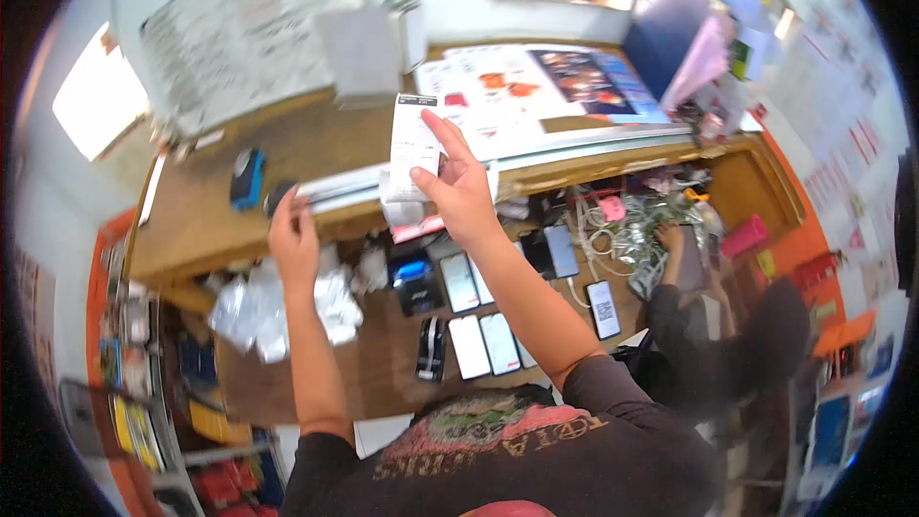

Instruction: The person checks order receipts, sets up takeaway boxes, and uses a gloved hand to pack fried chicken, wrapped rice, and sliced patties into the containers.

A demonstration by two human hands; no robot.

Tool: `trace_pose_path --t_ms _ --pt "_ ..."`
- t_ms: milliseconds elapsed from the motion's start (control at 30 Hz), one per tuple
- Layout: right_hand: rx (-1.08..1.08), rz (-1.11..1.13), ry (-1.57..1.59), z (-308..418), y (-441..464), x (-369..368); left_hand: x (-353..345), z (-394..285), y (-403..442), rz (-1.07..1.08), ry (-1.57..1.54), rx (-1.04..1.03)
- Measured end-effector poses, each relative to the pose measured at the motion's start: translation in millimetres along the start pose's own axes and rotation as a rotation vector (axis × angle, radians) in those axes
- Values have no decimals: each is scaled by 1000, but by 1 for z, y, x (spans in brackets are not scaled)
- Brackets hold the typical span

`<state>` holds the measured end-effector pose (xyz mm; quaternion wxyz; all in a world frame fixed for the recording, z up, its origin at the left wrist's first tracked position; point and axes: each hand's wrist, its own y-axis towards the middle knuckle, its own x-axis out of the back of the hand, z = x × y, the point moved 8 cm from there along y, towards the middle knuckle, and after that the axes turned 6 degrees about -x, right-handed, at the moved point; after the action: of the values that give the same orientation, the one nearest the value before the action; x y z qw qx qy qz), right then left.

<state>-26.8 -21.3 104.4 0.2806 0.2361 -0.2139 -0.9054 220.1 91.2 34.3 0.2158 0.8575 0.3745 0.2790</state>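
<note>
My right hand (455, 187) is closed on a printed paper slip (410, 139), thumb in front, raised over the front edge of the wooden ledge. More white paper and a red-edged sheet (418, 228) show just below it. My left hand (294, 230) is at the ledge's left front, its fingers bent around a small black object (280, 199) at the end of a long metal rail (349, 182). Part of that object is hidden by the fingers. A blue and black device (247, 178) lies on the ledge beyond my left hand.
Several phones (469, 347) and crumpled clear plastic bags (278, 311) lie on the lower desk. Printed sheets (503, 86) cover the ledge's middle. A co-worker's hand (670, 237) is by cables and plastic wrap at right. A whiteboard (249, 29) leans against the wall.
</note>
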Motion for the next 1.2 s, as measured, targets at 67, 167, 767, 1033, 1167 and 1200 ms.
trace_pose_path --t_ms 67,167,767,1033,1167,1200 --pt "19 -57 -72 28 24 33 -5 -21 10 12 153 -155" --pt "72 -169 -153 46 58 89 -21 -42 24 -15 353 -390" --pt "99 -342 -233 -7 270 370 -63 -40 33 91 783 -287" --pt "-75 -362 -46 -20 321 399 -72 -47 37 108 820 -254" --pt "-44 -351 -61 -36 347 413 -75 -50 39 99 823 -253" --pt "-65 -357 -78 -36 349 412 -75 -49 39 93 825 -242"
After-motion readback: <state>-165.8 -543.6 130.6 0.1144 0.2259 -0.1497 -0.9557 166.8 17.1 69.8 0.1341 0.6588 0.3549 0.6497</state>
